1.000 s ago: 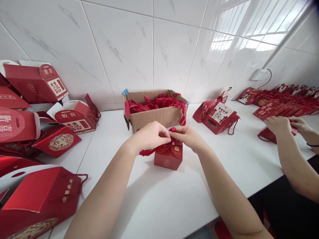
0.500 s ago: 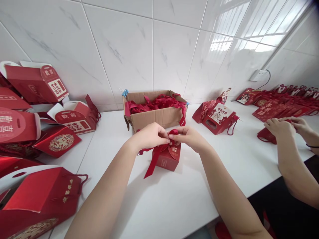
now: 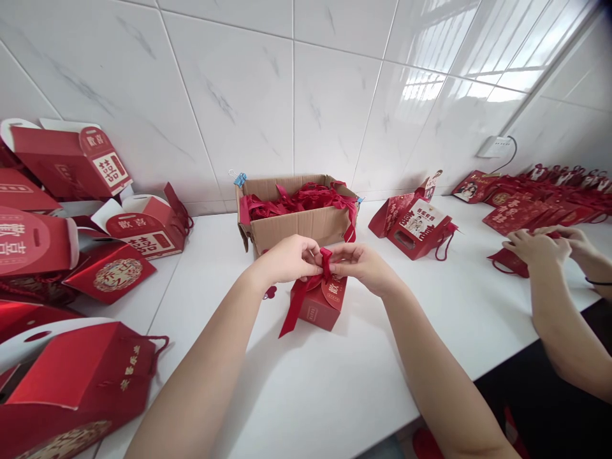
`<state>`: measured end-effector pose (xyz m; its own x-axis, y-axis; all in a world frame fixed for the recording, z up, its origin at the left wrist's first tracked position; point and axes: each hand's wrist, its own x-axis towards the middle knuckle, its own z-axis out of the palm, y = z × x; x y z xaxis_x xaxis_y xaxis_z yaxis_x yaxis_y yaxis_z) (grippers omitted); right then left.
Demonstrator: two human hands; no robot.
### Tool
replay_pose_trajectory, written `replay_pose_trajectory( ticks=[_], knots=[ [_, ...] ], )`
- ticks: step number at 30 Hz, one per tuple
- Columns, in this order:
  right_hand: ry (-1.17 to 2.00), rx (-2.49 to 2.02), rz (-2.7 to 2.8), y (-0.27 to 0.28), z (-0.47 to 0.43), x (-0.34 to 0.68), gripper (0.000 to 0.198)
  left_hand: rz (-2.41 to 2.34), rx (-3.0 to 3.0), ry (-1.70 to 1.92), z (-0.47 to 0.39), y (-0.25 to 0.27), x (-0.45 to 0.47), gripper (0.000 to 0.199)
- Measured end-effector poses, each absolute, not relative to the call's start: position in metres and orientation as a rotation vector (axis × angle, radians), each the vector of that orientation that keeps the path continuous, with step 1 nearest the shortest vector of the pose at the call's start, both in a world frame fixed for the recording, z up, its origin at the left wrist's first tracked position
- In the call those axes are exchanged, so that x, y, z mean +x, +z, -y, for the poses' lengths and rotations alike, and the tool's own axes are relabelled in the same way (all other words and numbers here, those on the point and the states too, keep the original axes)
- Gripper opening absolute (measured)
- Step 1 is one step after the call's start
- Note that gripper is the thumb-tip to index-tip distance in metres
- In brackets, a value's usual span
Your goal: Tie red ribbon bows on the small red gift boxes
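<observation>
A small red gift box (image 3: 319, 308) with gold print stands on the white table (image 3: 306, 376) in front of me. A red ribbon (image 3: 301, 293) runs over its top, and one tail hangs down its left front. My left hand (image 3: 287, 258) and my right hand (image 3: 361, 262) meet above the box, and each pinches the ribbon at a small upright loop between the fingertips. Behind the hands sits an open cardboard box (image 3: 296, 220) full of red ribbons.
Red gift boxes (image 3: 71, 376) of several sizes are piled along the left side. Two red handled boxes (image 3: 415, 226) stand at the right of the cardboard box. Another person's hands (image 3: 549, 245) work on a red box at the far right, beside flat red boxes (image 3: 540, 197).
The ribbon has gone from a loose strand at the box's left to a loop pinched above the lid, with one tail now hanging down the front. The box has shifted slightly left.
</observation>
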<state>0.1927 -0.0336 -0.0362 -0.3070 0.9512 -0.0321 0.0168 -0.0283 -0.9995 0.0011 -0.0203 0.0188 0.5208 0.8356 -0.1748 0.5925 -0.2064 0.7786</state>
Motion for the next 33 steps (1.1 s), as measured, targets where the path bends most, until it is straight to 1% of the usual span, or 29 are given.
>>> replay_pose_trajectory(
  ticks=[4, 13, 18, 21, 24, 27, 30, 33],
  knots=[
    [1.446, -1.104, 1.445, -0.035, 0.035, 0.191, 0.030, -1.107, 1.869, 0.420, 0.019, 0.015, 0.001, 0.013],
    [1.423, -1.169, 1.467, -0.033, 0.037, 0.187, 0.031, -1.163, 1.966, 0.542, 0.015, 0.007, 0.005, 0.020],
    [1.421, -1.172, 1.477, -0.032, 0.038, 0.188, 0.028, -1.055, 1.947, 0.451, 0.016, 0.013, -0.001, 0.020],
    [1.391, -1.158, 1.513, -0.032, 0.039, 0.189, 0.029, -1.118, 2.014, 0.422, 0.016, 0.018, -0.005, 0.020],
    [1.370, -1.120, 1.569, -0.032, 0.040, 0.189, 0.034, -1.230, 2.111, 0.347, 0.013, 0.016, -0.006, 0.025],
    [1.376, -1.082, 1.615, -0.032, 0.040, 0.189, 0.036, -1.218, 2.185, 0.293, 0.009, 0.011, -0.007, 0.032],
    [1.390, -1.044, 1.640, -0.033, 0.038, 0.192, 0.033, -1.153, 2.194, 0.246, 0.007, 0.009, -0.007, 0.026],
    [1.441, -1.006, 1.669, -0.032, 0.036, 0.197, 0.030, -1.185, 2.135, 0.082, 0.011, 0.013, -0.007, 0.024]
  ],
)
